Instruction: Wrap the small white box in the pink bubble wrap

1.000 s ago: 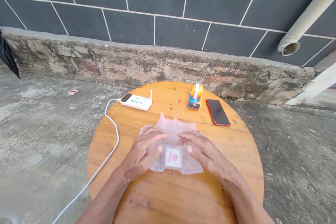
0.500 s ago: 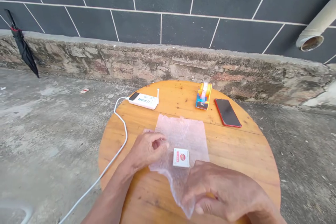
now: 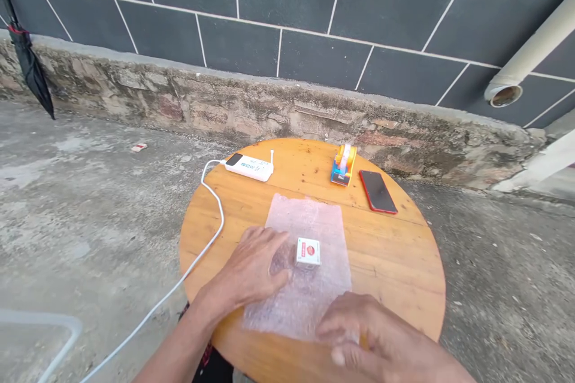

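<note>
Box (image 3: 308, 253) w/ illegible red lbl (image 3: 304, 249)

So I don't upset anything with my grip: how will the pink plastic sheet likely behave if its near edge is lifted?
The plastic sheet is probably floppy and light, as it looks thin, translucent and wrinkled. The small box on it shows no fastening, so may slide or tip. The left hand, over the sheet's left side, may hinder lifting there.
</note>
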Motion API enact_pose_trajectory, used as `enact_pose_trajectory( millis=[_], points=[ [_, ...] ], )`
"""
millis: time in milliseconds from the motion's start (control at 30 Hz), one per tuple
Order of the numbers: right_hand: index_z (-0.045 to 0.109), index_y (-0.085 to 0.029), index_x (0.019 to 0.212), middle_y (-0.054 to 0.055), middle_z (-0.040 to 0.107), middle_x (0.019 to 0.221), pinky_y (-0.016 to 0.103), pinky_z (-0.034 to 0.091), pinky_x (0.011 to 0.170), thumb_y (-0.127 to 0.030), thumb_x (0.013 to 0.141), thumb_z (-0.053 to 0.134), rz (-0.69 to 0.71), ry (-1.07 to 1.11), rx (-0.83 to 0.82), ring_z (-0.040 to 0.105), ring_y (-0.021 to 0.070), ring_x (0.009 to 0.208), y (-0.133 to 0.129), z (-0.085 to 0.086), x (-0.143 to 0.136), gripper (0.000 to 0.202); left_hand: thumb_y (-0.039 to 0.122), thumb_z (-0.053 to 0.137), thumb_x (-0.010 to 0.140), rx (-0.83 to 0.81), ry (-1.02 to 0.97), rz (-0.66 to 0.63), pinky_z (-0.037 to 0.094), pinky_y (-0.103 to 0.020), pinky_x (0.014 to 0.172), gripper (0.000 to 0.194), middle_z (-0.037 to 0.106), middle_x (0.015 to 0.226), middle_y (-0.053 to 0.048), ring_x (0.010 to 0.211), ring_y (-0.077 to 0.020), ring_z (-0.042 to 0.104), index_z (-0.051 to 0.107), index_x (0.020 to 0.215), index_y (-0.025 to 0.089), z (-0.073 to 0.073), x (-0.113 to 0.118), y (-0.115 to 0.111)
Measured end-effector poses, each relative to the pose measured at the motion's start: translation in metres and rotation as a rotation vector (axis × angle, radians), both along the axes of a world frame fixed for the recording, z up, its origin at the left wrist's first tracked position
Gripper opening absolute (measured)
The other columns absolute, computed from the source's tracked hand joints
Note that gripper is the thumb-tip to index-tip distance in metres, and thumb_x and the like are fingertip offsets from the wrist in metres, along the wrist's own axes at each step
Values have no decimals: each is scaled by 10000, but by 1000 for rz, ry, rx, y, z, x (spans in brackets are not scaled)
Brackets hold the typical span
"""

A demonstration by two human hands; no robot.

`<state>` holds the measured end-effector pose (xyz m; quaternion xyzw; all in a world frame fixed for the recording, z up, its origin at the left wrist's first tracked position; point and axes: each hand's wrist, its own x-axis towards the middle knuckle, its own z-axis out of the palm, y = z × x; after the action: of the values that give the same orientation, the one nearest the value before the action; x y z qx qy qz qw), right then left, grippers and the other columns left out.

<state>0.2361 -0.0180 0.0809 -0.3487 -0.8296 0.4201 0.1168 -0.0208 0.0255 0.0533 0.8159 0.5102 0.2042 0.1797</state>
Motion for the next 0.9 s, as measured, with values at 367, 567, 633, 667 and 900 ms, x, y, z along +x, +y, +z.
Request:
enact_pose_trajectory(
  millis=[367, 567, 633, 667, 900],
  points=[
    [376, -255, 1376, 105, 453, 1389, 491, 377, 1037, -214, 784, 592, -298, 13, 452, 412, 267, 1293, 54, -34, -26, 631, 263, 608, 683, 115, -18, 61, 119, -515, 1143, 727, 452, 1400, -106, 1292, -296, 373, 386, 1372, 203, -46, 1, -27],
    [469, -226, 1300, 96, 568, 1290, 460, 432, 982, -273, 821, 577, -376, -9, 408, 535, 260, 1166, 53, -33, -20, 493, 259, 614, 671, 101, -33, 67, 120, -512, 1153, 725, 464, 1395, -99, 1294, -289, 383, 405, 1362, 200, -43, 1, -29],
    [465, -230, 1294, 90, 579, 1274, 440, 454, 958, -337, 839, 574, -495, 2, 406, 552, 254, 1136, 50, -32, 1, 480, 249, 610, 668, 104, -45, 65, 122, -513, 1154, 702, 473, 1389, -93, 1287, -288, 394, 425, 1344, 208, -41, 1, -29],
    [465, -229, 1289, 91, 588, 1257, 435, 466, 943, -373, 849, 567, -565, -1, 403, 566, 252, 1109, 49, -32, 15, 475, 242, 606, 666, 106, -51, 64, 124, -514, 1154, 691, 477, 1386, -91, 1283, -288, 399, 434, 1334, 210, -41, 1, -29],
    [437, -209, 1312, 123, 572, 1275, 439, 489, 903, -467, 848, 543, -865, -90, 399, 624, 257, 990, 47, -49, 108, 542, 239, 588, 679, 84, -29, 59, 120, -523, 1155, 675, 460, 1404, -95, 1302, -287, 384, 436, 1336, 201, -39, 1, -28]
  ],
)
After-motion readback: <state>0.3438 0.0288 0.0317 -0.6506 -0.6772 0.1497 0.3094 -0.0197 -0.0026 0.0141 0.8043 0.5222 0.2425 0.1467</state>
